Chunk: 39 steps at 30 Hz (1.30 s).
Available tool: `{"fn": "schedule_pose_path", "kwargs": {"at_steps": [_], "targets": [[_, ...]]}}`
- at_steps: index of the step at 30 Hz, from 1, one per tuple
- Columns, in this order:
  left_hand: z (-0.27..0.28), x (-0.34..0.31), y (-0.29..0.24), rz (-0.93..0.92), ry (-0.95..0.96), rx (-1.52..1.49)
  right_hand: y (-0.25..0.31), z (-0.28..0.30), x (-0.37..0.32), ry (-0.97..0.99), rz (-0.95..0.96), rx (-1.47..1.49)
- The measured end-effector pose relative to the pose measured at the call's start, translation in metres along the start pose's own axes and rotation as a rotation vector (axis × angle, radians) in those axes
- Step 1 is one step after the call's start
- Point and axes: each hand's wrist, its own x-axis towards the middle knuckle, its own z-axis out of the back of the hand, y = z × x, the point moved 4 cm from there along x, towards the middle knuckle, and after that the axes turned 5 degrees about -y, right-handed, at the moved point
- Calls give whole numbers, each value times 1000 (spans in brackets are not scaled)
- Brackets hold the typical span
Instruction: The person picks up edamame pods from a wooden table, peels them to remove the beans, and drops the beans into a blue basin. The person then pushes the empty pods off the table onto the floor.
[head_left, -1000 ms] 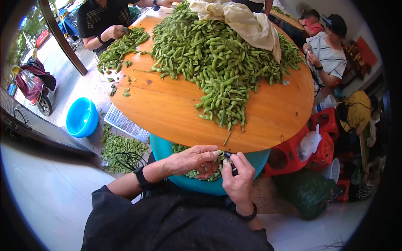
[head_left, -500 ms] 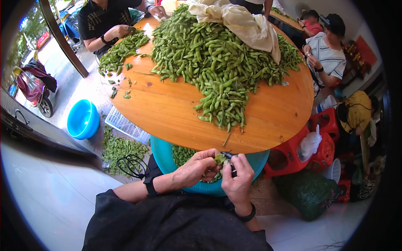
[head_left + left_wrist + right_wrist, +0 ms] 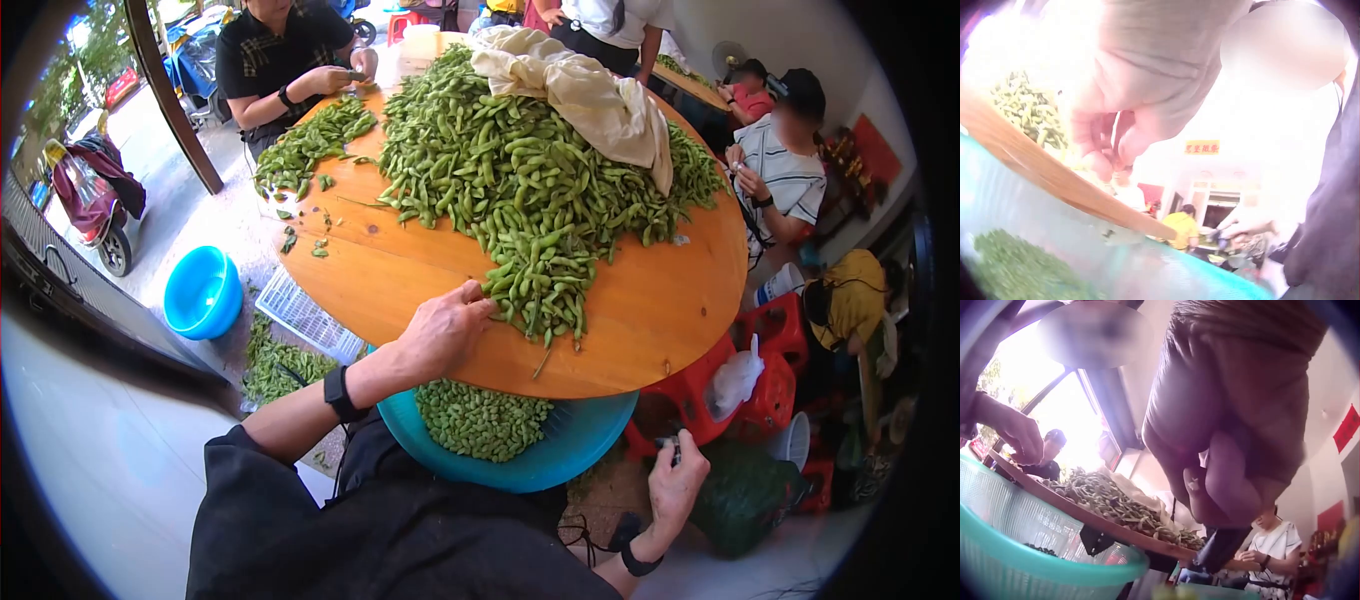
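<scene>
Here's the wooden table [image 3: 660, 290], broad and orange-brown, and on it a great heap of green pods [image 3: 500, 160] spilling towards the near edge! Tucked partly beneath that edge, the teal basin [image 3: 595, 432] with small green beans [image 3: 480, 420] inside. A pale cloth [image 3: 590, 90] lies draped over the heap's far side. To the hands: the left hand [image 3: 440, 332], fingers curled, is right at the heap's near tip, any grip impossible to tell; the right hand [image 3: 677, 487], beyond the basin's right side, grips a small dark tool [image 3: 673, 450].
</scene>
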Motion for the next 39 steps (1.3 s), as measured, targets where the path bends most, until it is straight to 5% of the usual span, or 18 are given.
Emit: {"fn": "schedule_pose_path", "kwargs": {"at_steps": [5, 8, 11, 14, 21, 28, 31, 36, 39], "targets": [[-1, 6, 1, -20, 17, 62, 51, -43, 4, 83, 196, 225], [10, -2, -13, 183, 193, -149, 98, -58, 1, 328, 180, 396], [-7, -24, -21, 539, 283, -1027, 106, -93, -3, 517, -18, 662], [-15, -31, -34, 632, 369, -1226, 114, -112, -4, 588, -210, 952], [-21, -32, -42, 606, 182, -1290, 111, -113, -7, 684, -341, 1271], [-25, -42, -47, 612, 206, -1198, 110, -111, -6, 617, -216, 1138], [-29, -44, -49, 605, 155, -1427, 105, -109, -5, 657, -221, 1188], [-39, -48, -57, 727, 375, -1976, 102, -107, -4, 935, -399, 1553], [-32, -41, -61, 719, 362, -1817, 106, -103, -3, 844, -341, 1416]]}}
